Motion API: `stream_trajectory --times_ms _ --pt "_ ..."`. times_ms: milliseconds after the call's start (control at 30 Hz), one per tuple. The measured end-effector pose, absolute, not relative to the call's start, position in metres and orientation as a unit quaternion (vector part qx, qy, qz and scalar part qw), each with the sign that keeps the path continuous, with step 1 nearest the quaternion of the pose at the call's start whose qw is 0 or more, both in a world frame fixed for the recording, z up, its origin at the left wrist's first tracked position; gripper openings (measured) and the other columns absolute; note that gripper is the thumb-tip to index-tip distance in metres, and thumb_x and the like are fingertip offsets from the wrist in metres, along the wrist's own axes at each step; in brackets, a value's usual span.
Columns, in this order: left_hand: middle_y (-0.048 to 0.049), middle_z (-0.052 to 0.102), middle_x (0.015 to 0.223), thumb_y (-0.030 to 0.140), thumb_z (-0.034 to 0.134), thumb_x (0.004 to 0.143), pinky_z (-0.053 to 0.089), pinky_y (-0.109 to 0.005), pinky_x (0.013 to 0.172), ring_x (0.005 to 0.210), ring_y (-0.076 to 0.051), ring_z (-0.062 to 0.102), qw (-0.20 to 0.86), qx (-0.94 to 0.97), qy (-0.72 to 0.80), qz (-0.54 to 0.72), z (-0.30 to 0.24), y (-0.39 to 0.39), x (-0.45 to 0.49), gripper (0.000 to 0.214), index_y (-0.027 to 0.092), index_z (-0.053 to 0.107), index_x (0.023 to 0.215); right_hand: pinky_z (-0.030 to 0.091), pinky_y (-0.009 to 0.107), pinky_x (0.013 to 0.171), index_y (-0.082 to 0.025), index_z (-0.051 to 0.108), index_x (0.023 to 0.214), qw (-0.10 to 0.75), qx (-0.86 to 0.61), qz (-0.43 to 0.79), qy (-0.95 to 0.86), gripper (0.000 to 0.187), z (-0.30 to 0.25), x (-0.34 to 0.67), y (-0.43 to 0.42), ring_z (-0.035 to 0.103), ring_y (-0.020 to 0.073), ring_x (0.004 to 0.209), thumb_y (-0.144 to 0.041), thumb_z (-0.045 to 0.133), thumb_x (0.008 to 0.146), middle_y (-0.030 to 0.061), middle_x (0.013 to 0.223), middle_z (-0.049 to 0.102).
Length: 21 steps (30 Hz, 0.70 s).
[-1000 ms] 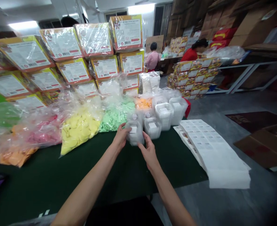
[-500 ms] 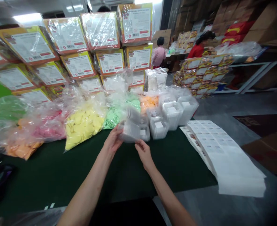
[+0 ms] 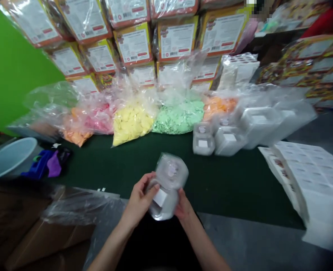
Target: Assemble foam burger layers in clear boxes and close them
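A stack of clear plastic clamshell containers (image 3: 170, 205), lids open, is held between my two hands close to my body. A white label shows on the base part and a round sticker on the lid part. My left hand (image 3: 144, 194) grips the left side, its thumb lying over the top near the label. On the right side my right hand (image 3: 182, 205) closes round the edge, with most of its fingers hidden behind the stack. Beyond, more stacked clamshells (image 3: 230, 141) stand on the dark green table (image 3: 104, 165).
Bags of yellow pieces (image 3: 134, 122), green pieces (image 3: 179, 116) and other colours line the back, before stacked wrapped boxes (image 3: 134, 45). Sticker sheets (image 3: 313, 173) lie at right. A light blue basin (image 3: 11, 158) and blue tape dispenser (image 3: 38, 164) sit at left.
The clamshell stack has come away from the other stacks toward my body and been tipped so its labelled face shows. My view has turned down and left.
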<state>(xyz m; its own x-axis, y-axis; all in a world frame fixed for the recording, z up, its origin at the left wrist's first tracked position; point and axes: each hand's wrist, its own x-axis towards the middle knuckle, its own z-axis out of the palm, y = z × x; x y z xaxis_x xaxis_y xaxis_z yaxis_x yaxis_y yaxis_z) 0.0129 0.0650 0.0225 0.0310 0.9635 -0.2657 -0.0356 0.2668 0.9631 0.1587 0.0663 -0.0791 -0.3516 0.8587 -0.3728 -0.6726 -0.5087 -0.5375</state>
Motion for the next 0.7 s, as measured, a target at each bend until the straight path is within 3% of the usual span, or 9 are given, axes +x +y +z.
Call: stream_trajectory --times_ms 100,200,267,500,700 --pt "-0.0107 0.060 0.137 0.032 0.080 0.078 0.039 -0.046 0.112 0.131 -0.033 0.051 0.405 0.534 0.585 0.457 0.039 0.050 0.000 0.059 0.029 0.064 0.134 0.048 0.055 0.103 -0.021 0.074 0.106 0.483 -0.306 0.806 -0.151 0.086 -0.079 0.142 0.068 0.064 0.0398 0.119 -0.085 0.075 0.049 0.0144 0.113 0.076" --pt "-0.0120 0.051 0.148 0.032 0.087 0.069 0.031 -0.055 0.118 0.140 -0.039 0.042 0.356 0.575 0.588 0.443 0.058 0.034 -0.009 0.086 0.032 0.051 0.147 0.048 0.057 0.103 -0.021 0.073 0.105 0.462 -0.324 0.810 -0.158 0.081 -0.077 0.129 0.071 0.063 0.0415 0.121 -0.081 0.076 0.051 0.0147 0.114 0.076" --pt "-0.0130 0.051 0.147 0.033 0.089 0.065 0.032 -0.059 0.116 0.138 -0.041 0.043 0.334 0.596 0.595 0.424 0.064 0.026 -0.015 0.093 0.032 0.049 0.149 0.049 0.059 0.101 -0.023 0.073 0.101 0.445 -0.344 0.810 -0.167 0.076 -0.079 0.118 0.071 0.064 0.0422 0.118 -0.079 0.078 0.049 0.0141 0.110 0.077" --pt "-0.0112 0.050 0.149 0.042 0.080 0.079 0.037 -0.053 0.115 0.138 -0.036 0.045 0.312 0.570 0.628 0.429 0.057 0.012 -0.069 0.080 0.033 0.045 0.151 0.050 0.061 0.101 -0.027 0.074 0.096 0.379 -0.348 0.839 -0.177 0.058 -0.084 0.060 0.074 0.065 0.0409 0.118 -0.070 0.079 0.058 0.0123 0.104 0.077" --pt "-0.0096 0.056 0.141 0.038 0.075 0.084 0.037 -0.048 0.115 0.133 -0.033 0.050 0.295 0.484 0.630 0.531 0.065 0.006 -0.108 0.057 0.031 0.058 0.138 0.052 0.061 0.098 -0.025 0.075 0.093 0.370 -0.344 0.845 -0.173 0.056 -0.078 0.006 0.088 0.068 0.0425 0.113 -0.069 0.079 0.058 0.0120 0.099 0.079"
